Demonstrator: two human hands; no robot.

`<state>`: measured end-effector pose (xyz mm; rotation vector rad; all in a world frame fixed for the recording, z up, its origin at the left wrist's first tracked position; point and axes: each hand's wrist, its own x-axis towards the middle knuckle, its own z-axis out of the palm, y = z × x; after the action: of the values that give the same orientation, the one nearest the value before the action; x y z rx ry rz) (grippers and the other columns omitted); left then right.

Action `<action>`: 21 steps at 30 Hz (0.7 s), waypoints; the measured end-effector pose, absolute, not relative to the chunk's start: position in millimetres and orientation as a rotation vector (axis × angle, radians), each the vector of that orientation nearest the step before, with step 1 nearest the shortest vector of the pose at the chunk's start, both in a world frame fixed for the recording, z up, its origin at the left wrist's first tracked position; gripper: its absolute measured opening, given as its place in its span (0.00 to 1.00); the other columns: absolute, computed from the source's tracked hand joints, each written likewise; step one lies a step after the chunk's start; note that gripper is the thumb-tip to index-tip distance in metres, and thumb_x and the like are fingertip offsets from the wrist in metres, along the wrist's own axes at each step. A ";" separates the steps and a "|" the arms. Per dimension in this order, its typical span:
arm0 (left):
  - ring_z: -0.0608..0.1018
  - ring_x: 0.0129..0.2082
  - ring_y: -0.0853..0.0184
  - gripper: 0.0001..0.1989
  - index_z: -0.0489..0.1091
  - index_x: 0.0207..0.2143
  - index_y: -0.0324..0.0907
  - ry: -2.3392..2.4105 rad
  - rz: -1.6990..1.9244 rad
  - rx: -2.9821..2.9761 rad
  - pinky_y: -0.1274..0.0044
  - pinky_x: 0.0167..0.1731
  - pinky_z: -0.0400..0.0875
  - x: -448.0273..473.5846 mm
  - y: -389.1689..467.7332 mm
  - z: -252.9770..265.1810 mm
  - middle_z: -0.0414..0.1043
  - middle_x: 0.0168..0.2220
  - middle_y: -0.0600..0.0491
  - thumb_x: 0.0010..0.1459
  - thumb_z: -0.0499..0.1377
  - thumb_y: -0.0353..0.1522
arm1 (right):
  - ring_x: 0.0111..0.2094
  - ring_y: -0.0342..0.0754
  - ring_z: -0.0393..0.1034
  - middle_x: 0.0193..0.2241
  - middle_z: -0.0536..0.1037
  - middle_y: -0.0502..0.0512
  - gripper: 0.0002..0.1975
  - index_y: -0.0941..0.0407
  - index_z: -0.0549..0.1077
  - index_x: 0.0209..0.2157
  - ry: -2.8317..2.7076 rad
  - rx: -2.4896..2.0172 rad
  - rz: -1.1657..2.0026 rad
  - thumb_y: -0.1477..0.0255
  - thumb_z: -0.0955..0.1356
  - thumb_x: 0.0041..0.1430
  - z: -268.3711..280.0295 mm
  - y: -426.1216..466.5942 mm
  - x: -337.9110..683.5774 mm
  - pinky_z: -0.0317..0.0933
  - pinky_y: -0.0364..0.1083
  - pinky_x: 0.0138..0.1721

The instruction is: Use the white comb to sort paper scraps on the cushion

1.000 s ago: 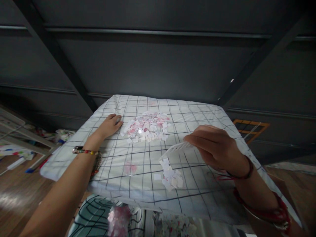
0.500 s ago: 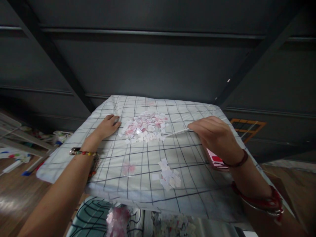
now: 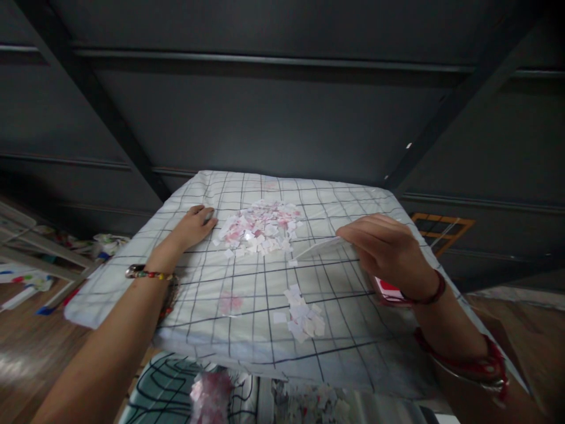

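Observation:
My right hand (image 3: 379, 247) is closed around the back end of thin white tweezers (image 3: 318, 246). Their narrow tip points left and meets a small white paper square (image 3: 293, 263) at the near edge of a pile. That pile (image 3: 260, 227) is a heap of white and pink paper bits in the middle of the table. Left of it, my left hand (image 3: 195, 227) rests palm down on the cloth, fingers loosely apart, holding nothing. Nearer to me lies a smaller cluster of white paper pieces (image 3: 303, 315).
A white checked cloth (image 3: 185, 318) covers the table, with a pink stain (image 3: 231, 302) front left. A pink and red box (image 3: 391, 291) is partly hidden under my right wrist. Below the near edge are a clear bag of pink bits (image 3: 210, 397) and a container of scraps (image 3: 309, 403). A dark panelled wall (image 3: 282, 118) stands behind.
My right hand has moved slightly down toward me. The tweezers' tip has drawn a paper square a little away from the pile's near edge. My left hand stays put.

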<state>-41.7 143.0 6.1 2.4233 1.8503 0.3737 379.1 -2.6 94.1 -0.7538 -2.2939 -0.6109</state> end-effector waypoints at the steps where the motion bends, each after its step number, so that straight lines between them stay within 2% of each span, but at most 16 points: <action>1: 0.65 0.68 0.53 0.26 0.71 0.58 0.39 1.862 0.367 2.417 0.61 0.70 0.60 -40.5 142.3 7.1 0.75 0.59 0.43 0.66 0.48 0.41 | 0.29 0.47 0.74 0.30 0.82 0.49 0.16 0.53 0.75 0.40 -2.289 -0.758 -0.607 0.86 0.63 0.58 94.6 -2.8 380.3 0.66 0.47 0.32; 5: 0.63 0.70 0.53 0.26 0.70 0.60 0.35 1.907 0.323 2.386 0.64 0.71 0.57 -35.0 138.7 12.1 0.74 0.60 0.41 0.66 0.49 0.38 | 0.29 0.47 0.74 0.29 0.82 0.49 0.15 0.52 0.74 0.40 -2.296 -0.767 -0.612 0.85 0.63 0.58 97.1 -2.9 384.3 0.66 0.48 0.31; 8: 0.57 0.74 0.51 0.27 0.68 0.64 0.35 1.980 0.376 2.366 0.62 0.72 0.56 -30.6 134.3 15.2 0.69 0.65 0.38 0.67 0.51 0.37 | 0.28 0.47 0.74 0.28 0.81 0.49 0.15 0.53 0.73 0.39 -2.332 -0.774 -0.614 0.85 0.62 0.59 97.4 -2.5 384.6 0.66 0.47 0.31; 11: 0.51 0.76 0.44 0.28 0.66 0.66 0.39 2.085 0.465 2.336 0.53 0.71 0.54 -25.0 128.2 17.3 0.54 0.74 0.36 0.67 0.55 0.39 | 0.28 0.47 0.73 0.28 0.81 0.49 0.15 0.53 0.74 0.39 -2.302 -0.794 -0.634 0.85 0.62 0.59 96.8 -2.5 384.5 0.66 0.47 0.31; 13: 0.48 0.76 0.39 0.27 0.65 0.68 0.44 2.155 0.426 2.272 0.43 0.70 0.50 -21.1 124.1 18.7 0.47 0.77 0.40 0.70 0.51 0.42 | 0.28 0.47 0.73 0.28 0.81 0.49 0.15 0.53 0.74 0.39 -2.301 -0.805 -0.626 0.84 0.62 0.59 97.0 -3.4 384.4 0.66 0.47 0.31; 16: 0.49 0.76 0.37 0.29 0.63 0.70 0.45 2.153 0.221 2.186 0.38 0.68 0.47 -17.2 120.8 21.1 0.47 0.77 0.42 0.74 0.43 0.43 | 0.28 0.47 0.73 0.28 0.81 0.48 0.16 0.53 0.74 0.39 -2.339 -0.787 -0.594 0.85 0.62 0.58 98.6 -5.1 384.3 0.66 0.47 0.31; 21: 0.56 0.75 0.42 0.31 0.58 0.73 0.43 2.108 0.071 2.205 0.43 0.68 0.54 -18.5 122.6 22.0 0.51 0.76 0.39 0.73 0.41 0.42 | 0.28 0.47 0.73 0.28 0.81 0.49 0.16 0.53 0.75 0.40 -2.318 -0.781 -0.587 0.85 0.63 0.58 98.8 -5.5 385.7 0.65 0.47 0.31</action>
<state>-18.5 122.6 22.0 2.2051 2.1080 0.0705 385.7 -5.5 98.8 -0.7809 -2.3184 -0.5874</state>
